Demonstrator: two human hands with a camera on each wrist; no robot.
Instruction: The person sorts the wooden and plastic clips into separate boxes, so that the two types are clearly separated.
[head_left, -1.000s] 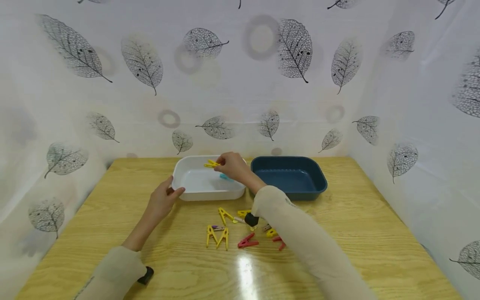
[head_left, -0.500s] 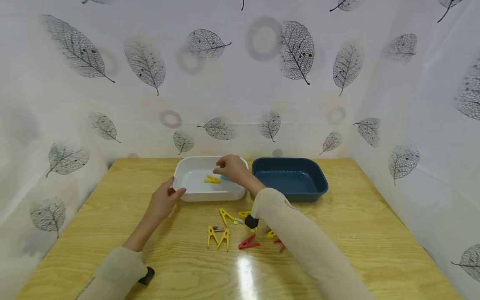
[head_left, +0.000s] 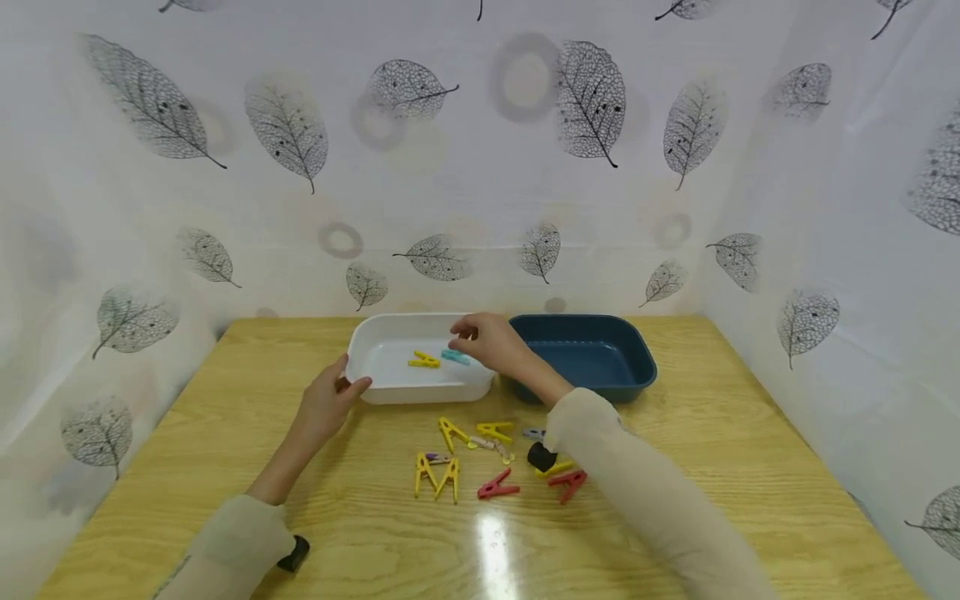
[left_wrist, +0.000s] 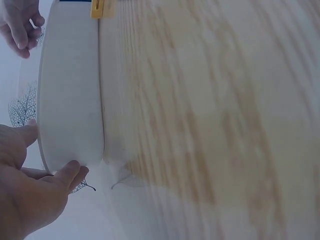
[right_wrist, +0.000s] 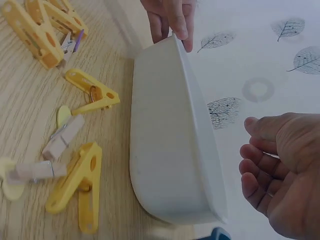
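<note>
Backdrop: one pale cloth (head_left: 465, 192), printed with grey leaves and rings, hung behind and beside the work area.
Surface: one wood-grained table (head_left: 360, 517) stood below it.
Trays: two, side by side at the far edge; a white tray (head_left: 423, 393) lay to the left and a dark blue tray (head_left: 592, 392) to the right.
Clips within the white tray: two, one yellow clip (head_left: 425, 361) and one teal clip (head_left: 454, 357), near each other on its floor.
Clips on the table: five yellow clips (right_wrist: 75, 181), one partly covered by a wrist device; two red clips (head_left: 492, 488); two wooden pegs (right_wrist: 64, 136); one purple-marked peg (head_left: 437, 457); one grey peg (head_left: 533, 434), partly hidden.
Left hand (head_left: 327, 400): gripped the white tray's near left corner between thumb and fingers.
Right hand (head_left: 483, 340): hovered over the right part of the white tray, fingers loosely bent, thumb apart, nothing held.
Wrist devices (head_left: 542, 457): two, black, one at each beige sleeve (head_left: 641, 487).
</note>
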